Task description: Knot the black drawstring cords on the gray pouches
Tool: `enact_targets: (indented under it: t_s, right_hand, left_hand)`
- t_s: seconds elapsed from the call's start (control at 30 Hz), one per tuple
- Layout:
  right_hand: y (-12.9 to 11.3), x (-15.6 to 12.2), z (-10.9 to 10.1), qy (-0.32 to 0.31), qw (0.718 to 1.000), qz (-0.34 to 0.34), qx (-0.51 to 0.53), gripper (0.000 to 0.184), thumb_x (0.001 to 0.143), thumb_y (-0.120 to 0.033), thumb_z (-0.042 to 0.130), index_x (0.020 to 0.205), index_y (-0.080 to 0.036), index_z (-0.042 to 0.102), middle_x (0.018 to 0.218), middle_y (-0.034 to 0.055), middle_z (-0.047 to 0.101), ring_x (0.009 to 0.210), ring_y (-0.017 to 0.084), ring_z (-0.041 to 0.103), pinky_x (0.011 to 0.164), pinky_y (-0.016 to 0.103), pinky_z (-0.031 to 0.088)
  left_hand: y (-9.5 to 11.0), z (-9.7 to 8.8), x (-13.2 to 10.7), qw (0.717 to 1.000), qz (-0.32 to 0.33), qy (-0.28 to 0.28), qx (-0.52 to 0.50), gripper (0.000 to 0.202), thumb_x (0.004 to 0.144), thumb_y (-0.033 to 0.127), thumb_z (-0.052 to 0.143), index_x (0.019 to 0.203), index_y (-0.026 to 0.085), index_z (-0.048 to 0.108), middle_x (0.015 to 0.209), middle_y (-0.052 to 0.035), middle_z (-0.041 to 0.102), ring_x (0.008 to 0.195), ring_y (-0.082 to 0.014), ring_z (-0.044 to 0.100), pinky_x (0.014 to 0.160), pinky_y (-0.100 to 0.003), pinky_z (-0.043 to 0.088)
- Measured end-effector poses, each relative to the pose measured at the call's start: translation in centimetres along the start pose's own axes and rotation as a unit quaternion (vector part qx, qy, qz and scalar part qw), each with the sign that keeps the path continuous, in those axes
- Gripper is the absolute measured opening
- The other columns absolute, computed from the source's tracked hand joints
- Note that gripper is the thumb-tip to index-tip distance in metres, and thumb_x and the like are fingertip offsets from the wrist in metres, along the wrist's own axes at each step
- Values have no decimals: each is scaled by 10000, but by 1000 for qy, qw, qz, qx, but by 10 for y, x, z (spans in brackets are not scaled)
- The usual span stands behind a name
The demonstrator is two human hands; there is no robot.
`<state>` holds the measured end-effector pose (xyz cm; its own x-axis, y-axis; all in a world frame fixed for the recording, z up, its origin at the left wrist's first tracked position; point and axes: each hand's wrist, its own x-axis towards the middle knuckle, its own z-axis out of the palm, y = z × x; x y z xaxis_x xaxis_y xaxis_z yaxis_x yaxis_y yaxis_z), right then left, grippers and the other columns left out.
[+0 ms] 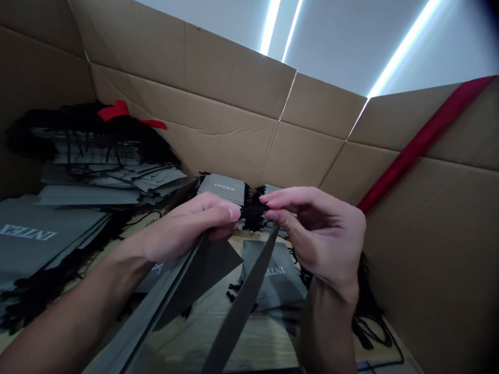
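Note:
My left hand (187, 226) is closed on the top edge of a dark grey paper bag (183, 296) that opens toward me. A black cord handle (253, 212) runs between both hands at the bag's rim. My right hand (315, 234) pinches that cord between thumb and fingertips. The bag's near edge (241, 306) slants down across the middle of the view.
Brown cardboard walls (234, 119) enclose the space, with a red tape strip (424, 137) on the right wall. Stacks of grey INTEX bags (31, 234) with black cords lie at left, more (222, 188) behind my hands. A flat bag (273, 275) lies on the wooden floor.

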<state>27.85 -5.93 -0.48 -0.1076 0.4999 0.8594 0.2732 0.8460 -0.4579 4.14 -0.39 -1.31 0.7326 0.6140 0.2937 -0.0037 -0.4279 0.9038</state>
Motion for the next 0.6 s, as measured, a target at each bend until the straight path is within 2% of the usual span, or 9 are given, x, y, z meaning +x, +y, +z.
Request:
enact_targets:
  t_s: [0.13,0.37,0.6]
  right_hand:
    - [0,0,2,0,1000,-19,0,182,948,-70,872,1005,-243,868,1021,6,868,969,165,827,848,262,679]
    - [4,1,4,-13,999,-15,27,180,932,-70,892,1001,-233,859,1005,4,856,943,150,813,842,248,667]
    - [5,1,5,-17,999,-10,37,165,928,-77,896,982,-226,851,993,13,849,945,161,810,840,258,666]
  left_hand:
    - [-2,-1,2,1000,-2,-11,-11,593,1122,559,536,669,199,405,670,12,391,677,-153,354,664,-334,290]
    - [3,2,0,1000,2,-8,-25,555,1112,472,542,663,192,376,654,23,351,608,-116,281,575,-306,261]
    - [8,7,-1,999,-18,12,-38,542,1086,447,536,637,203,356,630,16,359,588,-121,303,534,-277,295]
